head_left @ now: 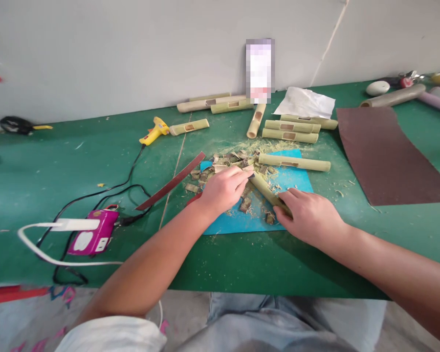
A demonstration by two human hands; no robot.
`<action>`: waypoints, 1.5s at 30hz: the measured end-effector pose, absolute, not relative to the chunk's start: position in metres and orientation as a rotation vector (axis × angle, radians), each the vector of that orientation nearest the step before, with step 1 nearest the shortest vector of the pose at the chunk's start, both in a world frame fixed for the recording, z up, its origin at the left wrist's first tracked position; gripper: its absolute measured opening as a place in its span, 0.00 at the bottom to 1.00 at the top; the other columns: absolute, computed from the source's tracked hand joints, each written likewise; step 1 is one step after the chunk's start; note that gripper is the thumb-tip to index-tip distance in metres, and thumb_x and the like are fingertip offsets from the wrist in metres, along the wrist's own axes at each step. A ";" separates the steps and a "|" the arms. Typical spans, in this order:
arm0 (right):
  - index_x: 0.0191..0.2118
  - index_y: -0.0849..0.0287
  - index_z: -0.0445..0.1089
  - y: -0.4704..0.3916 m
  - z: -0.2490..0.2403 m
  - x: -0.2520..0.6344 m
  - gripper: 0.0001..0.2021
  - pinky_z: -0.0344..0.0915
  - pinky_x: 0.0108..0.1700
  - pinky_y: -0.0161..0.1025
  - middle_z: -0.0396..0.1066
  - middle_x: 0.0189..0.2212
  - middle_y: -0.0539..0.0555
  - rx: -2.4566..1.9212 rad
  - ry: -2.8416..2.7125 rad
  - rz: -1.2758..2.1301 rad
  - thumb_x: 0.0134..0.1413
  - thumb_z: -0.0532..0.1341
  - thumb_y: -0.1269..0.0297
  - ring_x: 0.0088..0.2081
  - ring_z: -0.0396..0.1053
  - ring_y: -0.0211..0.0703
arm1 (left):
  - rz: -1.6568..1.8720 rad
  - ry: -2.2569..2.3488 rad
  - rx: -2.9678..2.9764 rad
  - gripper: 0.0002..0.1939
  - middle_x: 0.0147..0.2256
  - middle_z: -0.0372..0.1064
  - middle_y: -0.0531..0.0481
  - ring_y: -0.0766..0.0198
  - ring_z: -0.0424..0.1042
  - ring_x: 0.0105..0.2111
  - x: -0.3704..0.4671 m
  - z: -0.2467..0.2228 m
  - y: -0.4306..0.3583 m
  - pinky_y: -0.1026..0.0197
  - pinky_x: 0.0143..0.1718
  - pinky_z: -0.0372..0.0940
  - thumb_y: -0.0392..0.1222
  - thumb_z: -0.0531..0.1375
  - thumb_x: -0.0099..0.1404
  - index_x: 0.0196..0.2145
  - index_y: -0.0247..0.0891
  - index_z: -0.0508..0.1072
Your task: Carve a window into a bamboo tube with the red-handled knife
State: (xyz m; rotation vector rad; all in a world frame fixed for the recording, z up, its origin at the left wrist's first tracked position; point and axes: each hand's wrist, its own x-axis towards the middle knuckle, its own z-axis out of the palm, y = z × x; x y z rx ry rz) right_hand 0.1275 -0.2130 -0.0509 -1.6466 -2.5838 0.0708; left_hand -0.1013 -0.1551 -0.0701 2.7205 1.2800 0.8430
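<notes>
Bamboo tube (264, 189) is lying on the blue mat (297, 182) at the centre of the frame, its long axis running diagonally from upper left down to lower right. We're clamping our right hand (308, 217) around its lower end, fingers curled tight. Our left hand (223, 188) is sitting at the upper end, fingers together and pinched on something small we can't make out. We're counting roughly ten cut tubes on the green table (40, 171), one yellow glue gun (154, 131) upper left, and one brown sandpaper sheet (385, 156) on the right.
</notes>
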 end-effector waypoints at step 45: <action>0.36 0.60 0.71 -0.213 -0.053 0.125 0.14 0.46 0.29 0.40 0.70 0.30 0.53 -1.626 -2.617 0.037 0.61 0.51 0.59 0.28 0.65 0.41 | 1.212 1.411 2.096 0.08 0.30 0.75 0.50 0.68 0.73 0.29 -0.094 -0.067 -0.162 0.65 0.34 0.69 0.37 0.58 0.67 0.39 0.36 0.77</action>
